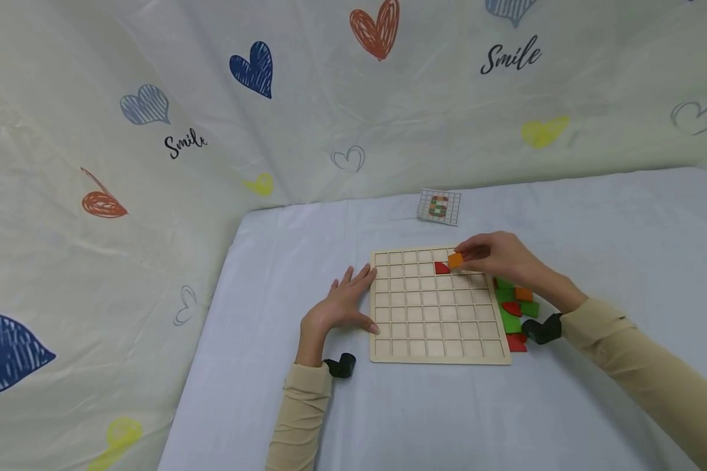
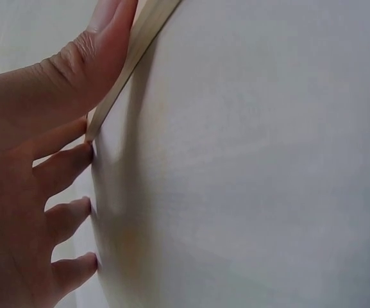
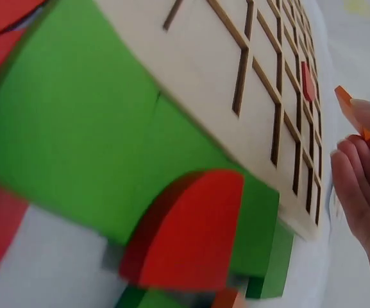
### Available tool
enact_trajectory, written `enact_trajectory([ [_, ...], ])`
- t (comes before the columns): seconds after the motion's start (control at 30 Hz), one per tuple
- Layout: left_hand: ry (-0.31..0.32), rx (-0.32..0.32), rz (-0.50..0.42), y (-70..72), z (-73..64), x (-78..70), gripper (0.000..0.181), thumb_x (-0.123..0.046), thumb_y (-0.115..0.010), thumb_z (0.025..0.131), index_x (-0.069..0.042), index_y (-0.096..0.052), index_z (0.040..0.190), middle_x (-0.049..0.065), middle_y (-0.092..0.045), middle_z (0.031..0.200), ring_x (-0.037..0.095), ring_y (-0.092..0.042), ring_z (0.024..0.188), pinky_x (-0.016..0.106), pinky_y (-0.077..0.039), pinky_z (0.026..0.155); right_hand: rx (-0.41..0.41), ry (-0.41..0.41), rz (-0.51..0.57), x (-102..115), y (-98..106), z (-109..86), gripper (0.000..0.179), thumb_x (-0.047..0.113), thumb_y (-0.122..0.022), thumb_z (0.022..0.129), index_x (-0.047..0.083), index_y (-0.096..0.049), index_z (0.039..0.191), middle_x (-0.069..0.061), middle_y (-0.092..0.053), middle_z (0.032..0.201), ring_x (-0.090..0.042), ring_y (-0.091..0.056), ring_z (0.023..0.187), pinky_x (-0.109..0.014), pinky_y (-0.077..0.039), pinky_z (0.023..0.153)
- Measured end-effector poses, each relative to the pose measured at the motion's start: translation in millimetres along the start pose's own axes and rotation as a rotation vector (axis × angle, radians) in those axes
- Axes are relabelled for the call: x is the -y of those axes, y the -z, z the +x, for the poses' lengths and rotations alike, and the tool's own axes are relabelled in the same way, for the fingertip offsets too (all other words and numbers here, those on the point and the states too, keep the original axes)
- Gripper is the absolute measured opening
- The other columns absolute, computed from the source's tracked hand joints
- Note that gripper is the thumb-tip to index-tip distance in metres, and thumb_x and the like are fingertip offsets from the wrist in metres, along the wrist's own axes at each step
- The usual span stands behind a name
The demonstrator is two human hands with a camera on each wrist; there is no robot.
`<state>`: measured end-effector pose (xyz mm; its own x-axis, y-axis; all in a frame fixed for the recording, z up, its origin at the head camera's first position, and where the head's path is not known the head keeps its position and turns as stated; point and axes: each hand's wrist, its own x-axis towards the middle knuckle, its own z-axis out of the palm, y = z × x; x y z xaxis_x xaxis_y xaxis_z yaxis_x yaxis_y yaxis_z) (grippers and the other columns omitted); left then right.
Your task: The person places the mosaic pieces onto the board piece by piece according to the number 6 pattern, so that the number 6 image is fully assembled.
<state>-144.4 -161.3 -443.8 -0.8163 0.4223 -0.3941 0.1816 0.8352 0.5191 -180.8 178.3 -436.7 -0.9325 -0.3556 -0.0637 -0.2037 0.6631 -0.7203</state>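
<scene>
Pinching an orange block (image 1: 455, 260) between thumb and fingers, the right hand (image 1: 507, 257) of a person in tan sleeves (image 1: 636, 353) holds it over a wooden grid board (image 1: 430, 314), toward the board's far right corner. Whether the block touches the wood cannot be told. Just beside it, a red piece (image 1: 441, 267) lies in a cell. The left hand (image 1: 338, 307), fingers spread wide, rests at the board's left edge, thumb against the rim toward the near left corner. Along the right edge, green pieces (image 1: 510, 322), red ones and an orange square (image 1: 524, 294) lie bunched; a rounded red wedge (image 3: 191, 237) overlaps the green. Near the far edge of the white-covered desk (image 1: 259, 294) sits a card (image 1: 438, 207) bearing a coloured grid pattern, before a pale backdrop (image 1: 306, 118) printed with hearts.
</scene>
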Motion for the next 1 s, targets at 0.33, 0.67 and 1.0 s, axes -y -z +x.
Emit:
enact_trajectory([
  [0.33,-0.014,-0.011,-0.037,0.5,-0.6,3.2,0.121,-0.029,-0.094,0.074,-0.019,-0.017,0.167,-0.003,-0.007,0.174,0.027,0.008,0.161,0.053,0.004,0.130,0.024,0.075,-0.002,10.1,-18.2,17.9,0.031,0.015,-0.080,0.090,-0.001,-0.075,0.117,-0.013,-0.076,0.105,-0.023,-0.068,0.090,-0.034,-0.055,0.080],
  [0.67,-0.014,-0.010,-0.022,2.1,-0.7,1.3,0.121,-0.030,-0.094,0.074,-0.018,-0.018,0.167,-0.002,-0.007,0.174,0.028,0.006,0.161,0.054,0.003,0.130,0.049,0.086,-0.017,20.1,-29.8,27.1,0.031,0.013,-0.081,0.088,-0.003,-0.075,0.115,-0.015,-0.075,0.102,-0.026,-0.068,0.089,-0.040,-0.057,0.080],
  [1.0,-0.009,-0.008,-0.024,0.9,0.1,2.4,0.121,-0.029,-0.094,0.073,-0.018,-0.018,0.167,-0.002,-0.008,0.174,0.028,0.006,0.161,0.055,0.002,0.130,0.052,0.097,-0.041,20.9,-39.3,31.3,0.027,0.008,-0.080,0.087,-0.004,-0.075,0.111,-0.017,-0.072,0.103,-0.031,-0.068,0.093,-0.046,-0.057,0.084],
])
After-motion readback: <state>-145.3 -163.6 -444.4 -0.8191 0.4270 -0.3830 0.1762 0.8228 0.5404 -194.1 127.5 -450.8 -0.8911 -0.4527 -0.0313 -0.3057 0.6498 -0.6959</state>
